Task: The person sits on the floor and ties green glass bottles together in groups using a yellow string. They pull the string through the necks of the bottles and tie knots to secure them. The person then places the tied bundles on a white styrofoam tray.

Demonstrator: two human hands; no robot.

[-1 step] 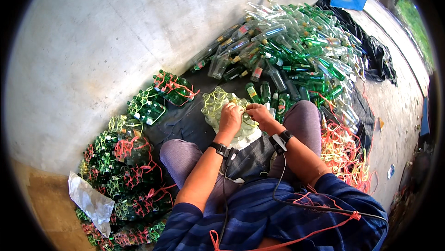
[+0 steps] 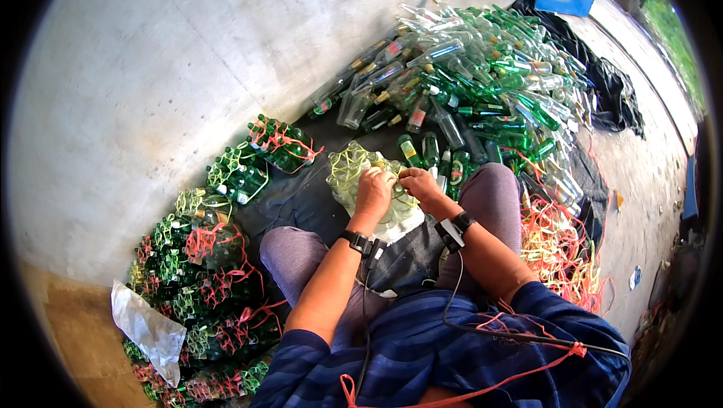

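Hands (image 2: 374,192) at bottles (image 2: 349,182); dark sheet (image 2: 282,203) below, wall (image 2: 188,69) beyond.

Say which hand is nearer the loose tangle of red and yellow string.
Right. The right hand is left of the tangle of string, across the right knee; the left hand is farther left, both at the clear-bottle bundle.

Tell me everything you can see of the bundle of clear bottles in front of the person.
The bundle is a tight cluster of clear, glass-looking bottles, round ends facing up, laced across the top with pale yellow strands. It sits on a dark sheet, beyond the person's knees, with a white patch at its near edge. The left hand and right hand meet over its right part; their fingers hide exactly what they grip.
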